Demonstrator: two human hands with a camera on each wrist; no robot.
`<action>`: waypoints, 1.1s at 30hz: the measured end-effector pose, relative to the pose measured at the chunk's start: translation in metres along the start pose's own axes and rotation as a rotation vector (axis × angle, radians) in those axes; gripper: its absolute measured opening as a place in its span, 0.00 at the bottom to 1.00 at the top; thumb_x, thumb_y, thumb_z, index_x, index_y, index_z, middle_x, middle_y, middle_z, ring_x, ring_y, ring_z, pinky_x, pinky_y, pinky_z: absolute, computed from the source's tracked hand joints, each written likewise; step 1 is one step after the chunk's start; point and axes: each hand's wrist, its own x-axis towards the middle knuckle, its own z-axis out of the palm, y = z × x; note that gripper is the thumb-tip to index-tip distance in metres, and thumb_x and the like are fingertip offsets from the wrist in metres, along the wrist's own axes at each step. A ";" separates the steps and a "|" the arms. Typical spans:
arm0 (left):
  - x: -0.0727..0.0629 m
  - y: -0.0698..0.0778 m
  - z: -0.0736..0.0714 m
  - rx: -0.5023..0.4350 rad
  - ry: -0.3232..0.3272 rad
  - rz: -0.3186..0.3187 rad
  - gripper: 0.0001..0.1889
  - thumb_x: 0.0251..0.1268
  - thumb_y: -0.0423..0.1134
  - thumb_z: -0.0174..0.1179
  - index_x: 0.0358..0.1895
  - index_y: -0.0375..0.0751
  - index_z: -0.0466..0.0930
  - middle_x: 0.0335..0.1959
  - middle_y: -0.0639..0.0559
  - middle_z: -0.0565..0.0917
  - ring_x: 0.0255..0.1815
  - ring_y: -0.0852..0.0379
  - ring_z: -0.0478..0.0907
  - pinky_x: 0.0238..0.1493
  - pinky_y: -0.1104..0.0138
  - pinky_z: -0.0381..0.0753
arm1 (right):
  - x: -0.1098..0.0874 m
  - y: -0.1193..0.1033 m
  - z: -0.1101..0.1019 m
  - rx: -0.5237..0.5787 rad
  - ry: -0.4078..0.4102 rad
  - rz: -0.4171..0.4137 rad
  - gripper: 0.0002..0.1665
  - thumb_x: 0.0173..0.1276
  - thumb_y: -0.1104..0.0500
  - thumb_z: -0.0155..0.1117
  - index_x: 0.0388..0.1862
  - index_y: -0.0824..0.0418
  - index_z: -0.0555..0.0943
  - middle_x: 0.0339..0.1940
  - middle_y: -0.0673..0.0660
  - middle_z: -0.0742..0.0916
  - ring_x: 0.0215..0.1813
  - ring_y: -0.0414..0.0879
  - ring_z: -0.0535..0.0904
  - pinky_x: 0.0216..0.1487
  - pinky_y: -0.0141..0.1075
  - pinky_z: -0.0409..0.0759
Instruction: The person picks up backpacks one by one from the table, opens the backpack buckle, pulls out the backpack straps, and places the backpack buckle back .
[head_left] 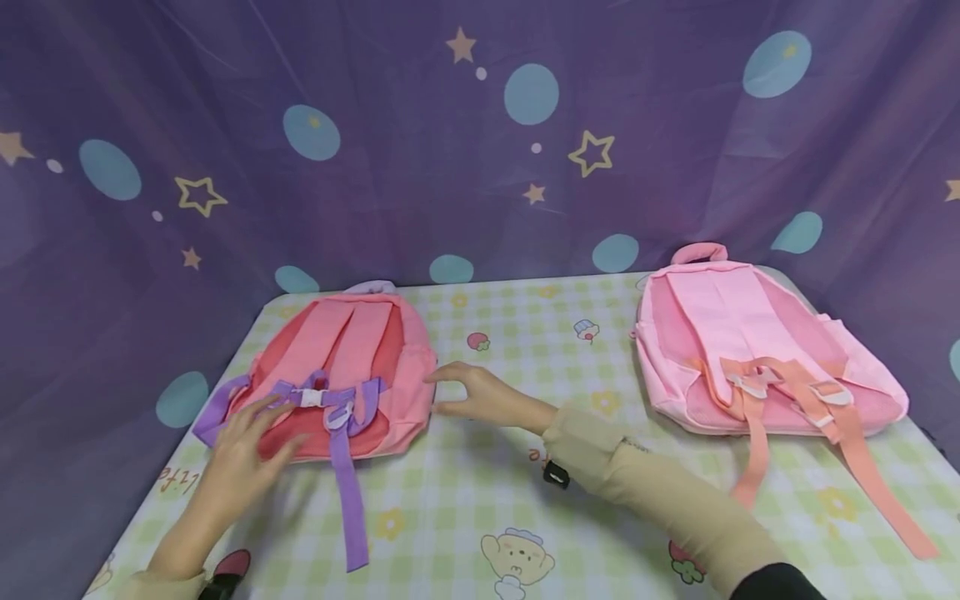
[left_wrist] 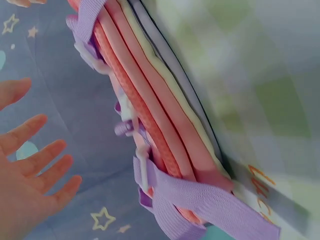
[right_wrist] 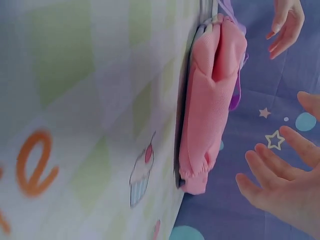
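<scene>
A coral-pink backpack [head_left: 411, 333] lies on the left of the table, its back panel and shoulder straps facing up. Purple webbing straps [head_left: 347, 492] with a white buckle [head_left: 311, 397] cross its lower part, and one strap end trails onto the cloth. Above its lower left part hovers my left hand [head_left: 243, 454], fingers spread and holding nothing. My right hand [head_left: 480, 396] is beside its right side pocket, fingers parted, thumb apart from them. In the left wrist view the backpack's bottom edge [left_wrist: 150, 100] shows apart from the hand. The right wrist view shows the side pocket [right_wrist: 205, 120].
A light pink backpack [head_left: 742, 317] with orange straps [head_left: 870, 475] lies on the right of the table, also back side up. The table wears a green checked cloth [head_left: 442, 517] with cartoon prints. A purple curtain [head_left: 405, 192] with stars and dots hangs behind.
</scene>
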 end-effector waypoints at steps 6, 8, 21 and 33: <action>-0.001 -0.014 -0.003 0.011 -0.010 -0.017 0.23 0.41 0.35 0.67 0.45 0.30 0.74 0.49 0.30 0.69 0.49 0.28 0.63 0.43 0.37 0.56 | 0.011 -0.002 0.015 0.035 -0.002 0.043 0.24 0.58 0.58 0.62 0.54 0.62 0.73 0.56 0.57 0.75 0.60 0.46 0.67 0.61 0.33 0.62; -0.002 -0.018 -0.004 0.024 -0.035 -0.044 0.24 0.42 0.35 0.67 0.46 0.30 0.73 0.50 0.29 0.68 0.49 0.27 0.62 0.45 0.36 0.54 | 0.014 -0.003 0.019 0.037 -0.005 0.047 0.25 0.58 0.57 0.62 0.55 0.62 0.73 0.57 0.57 0.75 0.61 0.46 0.66 0.61 0.33 0.61; -0.006 -0.049 -0.011 0.087 -0.096 -0.112 0.24 0.48 0.41 0.64 0.48 0.32 0.71 0.51 0.24 0.64 0.48 0.24 0.59 0.44 0.37 0.55 | 0.034 -0.004 0.037 0.072 -0.024 0.096 0.32 0.56 0.56 0.63 0.59 0.63 0.68 0.62 0.59 0.69 0.63 0.46 0.62 0.63 0.34 0.58; -0.018 -0.068 -0.012 0.121 -0.189 -0.205 0.29 0.53 0.47 0.60 0.55 0.33 0.66 0.52 0.19 0.59 0.51 0.22 0.56 0.42 0.33 0.52 | 0.043 0.003 0.050 0.067 -0.074 0.114 0.37 0.55 0.54 0.64 0.62 0.64 0.65 0.65 0.61 0.65 0.66 0.47 0.58 0.64 0.35 0.55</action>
